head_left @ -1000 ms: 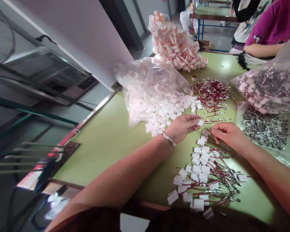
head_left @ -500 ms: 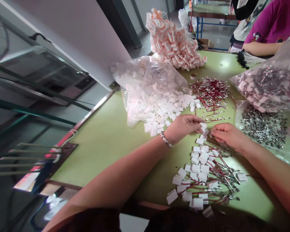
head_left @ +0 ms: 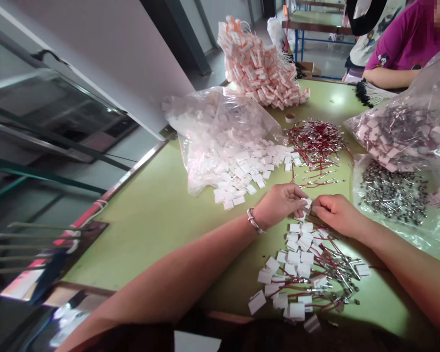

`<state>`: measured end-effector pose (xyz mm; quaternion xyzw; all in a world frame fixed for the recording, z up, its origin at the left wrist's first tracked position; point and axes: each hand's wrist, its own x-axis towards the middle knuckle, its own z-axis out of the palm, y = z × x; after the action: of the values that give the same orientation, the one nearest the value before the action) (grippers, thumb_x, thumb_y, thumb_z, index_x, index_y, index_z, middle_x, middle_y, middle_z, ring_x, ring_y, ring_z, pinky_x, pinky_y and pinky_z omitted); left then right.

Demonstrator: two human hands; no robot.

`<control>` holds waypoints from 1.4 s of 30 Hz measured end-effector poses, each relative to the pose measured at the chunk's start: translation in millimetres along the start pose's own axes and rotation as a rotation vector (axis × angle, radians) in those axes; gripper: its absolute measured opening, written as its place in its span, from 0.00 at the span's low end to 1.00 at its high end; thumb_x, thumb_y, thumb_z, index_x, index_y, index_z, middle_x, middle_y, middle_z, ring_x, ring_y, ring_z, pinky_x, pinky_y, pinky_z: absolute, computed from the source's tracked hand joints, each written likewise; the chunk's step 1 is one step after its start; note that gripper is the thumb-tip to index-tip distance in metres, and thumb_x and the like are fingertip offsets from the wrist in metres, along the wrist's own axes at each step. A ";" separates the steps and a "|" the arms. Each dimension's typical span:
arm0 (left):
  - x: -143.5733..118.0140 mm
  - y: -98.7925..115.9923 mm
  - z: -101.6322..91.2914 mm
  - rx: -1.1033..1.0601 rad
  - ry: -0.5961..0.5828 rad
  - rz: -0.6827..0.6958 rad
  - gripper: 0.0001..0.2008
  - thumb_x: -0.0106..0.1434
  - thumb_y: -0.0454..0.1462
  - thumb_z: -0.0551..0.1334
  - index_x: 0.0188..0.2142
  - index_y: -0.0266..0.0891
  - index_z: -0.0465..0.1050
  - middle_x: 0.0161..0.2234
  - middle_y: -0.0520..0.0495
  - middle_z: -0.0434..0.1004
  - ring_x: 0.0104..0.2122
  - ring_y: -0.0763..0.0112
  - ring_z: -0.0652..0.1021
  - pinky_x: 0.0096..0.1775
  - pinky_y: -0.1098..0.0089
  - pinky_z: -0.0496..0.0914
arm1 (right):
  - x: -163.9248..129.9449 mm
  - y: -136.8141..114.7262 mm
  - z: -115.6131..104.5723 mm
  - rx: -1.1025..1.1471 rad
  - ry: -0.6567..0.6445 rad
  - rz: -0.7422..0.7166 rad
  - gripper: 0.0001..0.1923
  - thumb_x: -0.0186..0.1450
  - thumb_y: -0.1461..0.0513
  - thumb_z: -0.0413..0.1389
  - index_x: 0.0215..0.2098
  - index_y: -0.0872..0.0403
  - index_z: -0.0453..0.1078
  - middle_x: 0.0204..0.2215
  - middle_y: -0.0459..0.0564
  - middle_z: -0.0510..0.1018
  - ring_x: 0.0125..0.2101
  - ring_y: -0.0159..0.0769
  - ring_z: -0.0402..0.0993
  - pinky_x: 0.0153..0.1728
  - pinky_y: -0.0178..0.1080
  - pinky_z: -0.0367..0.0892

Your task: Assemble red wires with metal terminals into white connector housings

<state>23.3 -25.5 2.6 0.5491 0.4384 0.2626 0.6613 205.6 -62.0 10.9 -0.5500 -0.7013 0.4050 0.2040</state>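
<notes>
My left hand pinches a white tag; my right hand, closed on a red lead, meets it from the right.

Both forearms were bare, with no sleeves reaching into view and no gloves on either hand. The left hand had a slim silver-coloured metal bangle around its wrist. The right hand carried no band or watch at the wrist. No rings could be made out on the fingers
</notes>
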 end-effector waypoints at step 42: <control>3.5 19.9 -58.5 1.381 0.167 0.170 0.12 0.59 0.27 0.53 0.35 0.34 0.76 0.35 0.38 0.74 0.41 0.56 0.73 0.44 0.61 0.66 | 13.7 10.0 -23.7 -0.180 0.249 -0.065 0.07 0.63 0.59 0.51 0.30 0.52 0.68 0.23 0.45 0.73 0.22 0.31 0.64 0.27 0.37 0.59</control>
<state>-23.2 11.6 19.9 0.8541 0.5098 0.0159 0.1022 224.7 -40.3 14.8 -0.5891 -0.7214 0.2625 0.2524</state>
